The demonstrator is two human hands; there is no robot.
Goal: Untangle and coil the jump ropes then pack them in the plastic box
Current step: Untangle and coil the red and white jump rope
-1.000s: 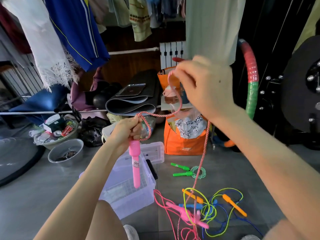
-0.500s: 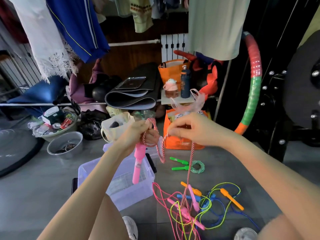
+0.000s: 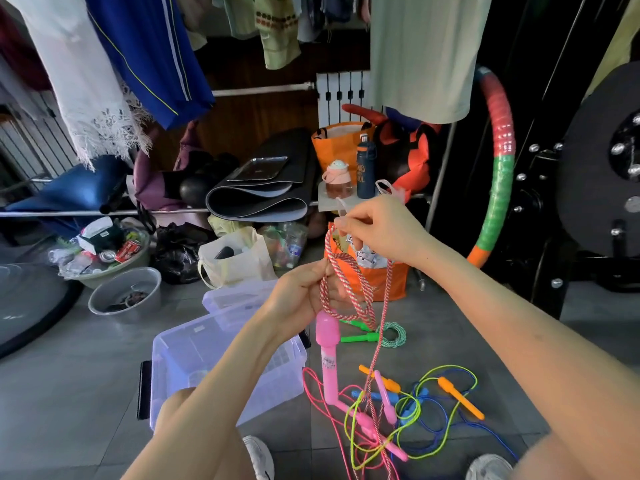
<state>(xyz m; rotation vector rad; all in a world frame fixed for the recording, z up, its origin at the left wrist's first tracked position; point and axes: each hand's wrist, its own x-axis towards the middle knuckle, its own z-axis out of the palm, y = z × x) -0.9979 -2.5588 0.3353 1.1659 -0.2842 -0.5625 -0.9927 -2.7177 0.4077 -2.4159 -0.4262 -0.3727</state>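
Aloft, left hand [image 3: 300,300] and right hand [image 3: 385,231] pinch braided rope [image 3: 343,258].

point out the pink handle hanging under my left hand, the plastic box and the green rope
pink handle [image 3: 327,332], head view, thick top end
plastic box [image 3: 180,358], head view, left wall
green rope [image 3: 360,338], head view, nearer green handle
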